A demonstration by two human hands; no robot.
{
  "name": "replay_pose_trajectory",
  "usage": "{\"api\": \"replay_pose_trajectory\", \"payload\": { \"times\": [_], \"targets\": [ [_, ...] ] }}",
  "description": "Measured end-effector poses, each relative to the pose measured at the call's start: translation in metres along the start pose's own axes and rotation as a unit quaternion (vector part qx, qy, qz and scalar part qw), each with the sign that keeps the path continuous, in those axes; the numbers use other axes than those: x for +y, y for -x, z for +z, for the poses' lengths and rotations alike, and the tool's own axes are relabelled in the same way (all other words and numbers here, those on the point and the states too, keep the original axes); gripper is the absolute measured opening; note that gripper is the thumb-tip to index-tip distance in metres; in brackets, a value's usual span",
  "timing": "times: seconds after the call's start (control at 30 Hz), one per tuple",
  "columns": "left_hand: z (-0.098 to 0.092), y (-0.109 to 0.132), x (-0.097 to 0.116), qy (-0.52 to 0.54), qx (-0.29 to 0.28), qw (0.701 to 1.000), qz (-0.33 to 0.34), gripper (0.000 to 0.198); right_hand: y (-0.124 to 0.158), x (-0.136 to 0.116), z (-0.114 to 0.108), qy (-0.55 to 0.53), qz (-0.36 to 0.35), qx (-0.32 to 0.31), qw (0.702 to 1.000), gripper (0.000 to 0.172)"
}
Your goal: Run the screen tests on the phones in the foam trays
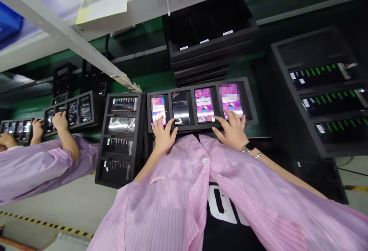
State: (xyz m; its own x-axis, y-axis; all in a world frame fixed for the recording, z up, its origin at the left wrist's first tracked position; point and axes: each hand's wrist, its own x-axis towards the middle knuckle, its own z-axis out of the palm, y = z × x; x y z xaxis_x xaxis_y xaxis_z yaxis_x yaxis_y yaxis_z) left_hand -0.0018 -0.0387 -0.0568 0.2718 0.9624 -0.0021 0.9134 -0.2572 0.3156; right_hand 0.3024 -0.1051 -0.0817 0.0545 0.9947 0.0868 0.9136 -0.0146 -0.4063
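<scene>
A black foam tray (253,109) lies in front of me with several smartphones in its slots. My left hand (163,136) has its fingers spread over the tray's near edge, with fingertips at the lower end of the leftmost phone (158,109), whose screen is lit. Beside it lies a phone with a dark screen (181,107). A lit phone showing 13:07 (204,105) comes after that. On the far right, the fingers of my right hand (232,130) rest spread on the lower part of another lit phone (230,95). Neither hand grips anything.
Left of my tray, a black tray (139,136) holds several dark-screened phones. Stacked black trays (212,48) stand behind. A large tray (316,120) with green-marked screens is at right. A white post (94,57) slants overhead. A co-worker's hand (59,120) touches another tray at left.
</scene>
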Motion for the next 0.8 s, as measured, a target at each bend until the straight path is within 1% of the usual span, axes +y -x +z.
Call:
{"api": "replay_pose_trajectory", "payload": {
  "times": [0.07,0.17,0.23,0.37,0.47,0.67,0.73,0.8],
  "targets": [
    [-0.005,-0.01,0.007,-0.005,-0.026,1.0,0.001,0.045,-0.012,-0.004,-0.004,0.006,-0.007,-0.021,1.0,0.047],
    [-0.011,-0.02,0.013,-0.002,-0.045,0.999,0.017,0.045,-0.023,-0.008,-0.007,0.005,-0.012,-0.031,0.999,0.047],
    [-0.012,-0.019,0.013,-0.003,-0.049,0.999,0.022,0.046,-0.023,-0.009,-0.006,-0.004,-0.014,-0.029,0.999,0.045],
    [-0.011,-0.008,0.01,-0.005,-0.065,0.998,0.022,0.05,-0.011,-0.006,-0.001,-0.009,-0.007,-0.025,1.0,0.045],
    [-0.008,-0.005,0.01,-0.006,-0.082,0.996,0.018,0.051,-0.007,-0.004,0.001,0.002,0.01,-0.037,0.999,0.046],
    [-0.005,-0.024,0.013,-0.019,-0.099,0.995,0.012,0.055,-0.029,-0.008,-0.006,0.031,0.035,-0.069,0.997,0.047],
    [-0.005,-0.027,0.015,-0.019,-0.095,0.995,0.013,0.056,-0.031,-0.007,-0.009,0.043,0.027,-0.078,0.996,0.051],
    [-0.003,-0.025,0.019,-0.018,-0.091,0.995,0.022,0.057,-0.026,0.002,-0.008,0.056,0.001,-0.073,0.996,0.056]
  ]
}}
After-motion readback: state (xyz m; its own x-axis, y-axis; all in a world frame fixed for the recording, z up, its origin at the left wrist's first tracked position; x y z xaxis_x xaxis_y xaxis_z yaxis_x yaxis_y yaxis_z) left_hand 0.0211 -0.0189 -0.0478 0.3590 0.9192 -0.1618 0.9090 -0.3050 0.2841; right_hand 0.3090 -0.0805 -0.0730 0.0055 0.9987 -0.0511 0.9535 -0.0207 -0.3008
